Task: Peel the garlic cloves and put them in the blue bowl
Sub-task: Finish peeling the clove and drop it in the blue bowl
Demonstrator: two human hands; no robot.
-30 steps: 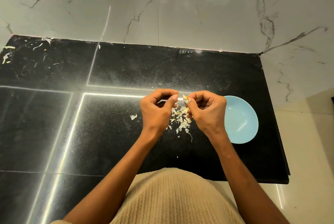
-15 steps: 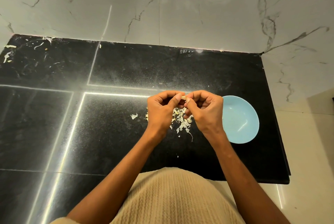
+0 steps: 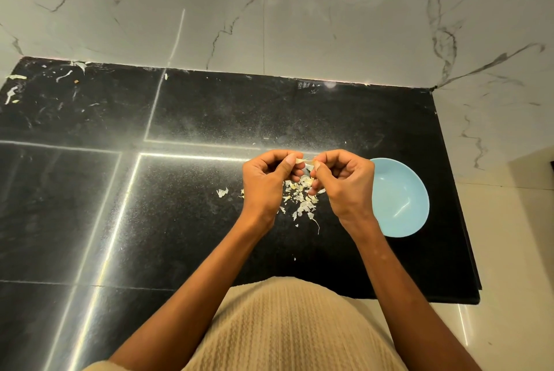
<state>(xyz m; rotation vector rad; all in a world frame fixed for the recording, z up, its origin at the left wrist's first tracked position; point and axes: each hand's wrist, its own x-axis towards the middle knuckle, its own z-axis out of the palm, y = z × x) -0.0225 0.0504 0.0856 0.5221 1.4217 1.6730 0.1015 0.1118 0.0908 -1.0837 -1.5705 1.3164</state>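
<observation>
**Clove pinched between both hands above the peel pile**

My left hand [image 3: 266, 181] and right hand [image 3: 341, 181] are both curled, thumbs and fingertips pinching one small garlic clove [image 3: 300, 161] between them, held in the air above the black counter [image 3: 195, 119]. A thin strand of skin stretches across the gap. Under my hands lies a scatter of peels [image 3: 301, 199]. The blue bowl [image 3: 398, 199] sits just beside my right hand, near the counter's right edge; the part I can see holds nothing.

Pale blue bowl [image 3: 401, 199]; speckled black tabletop [image 3: 209, 113]; whitish-yellow garlic peels [image 3: 301, 196]; white wall [image 3: 269, 11] with grey veins; beige ribbed garment [image 3: 287, 328].
</observation>
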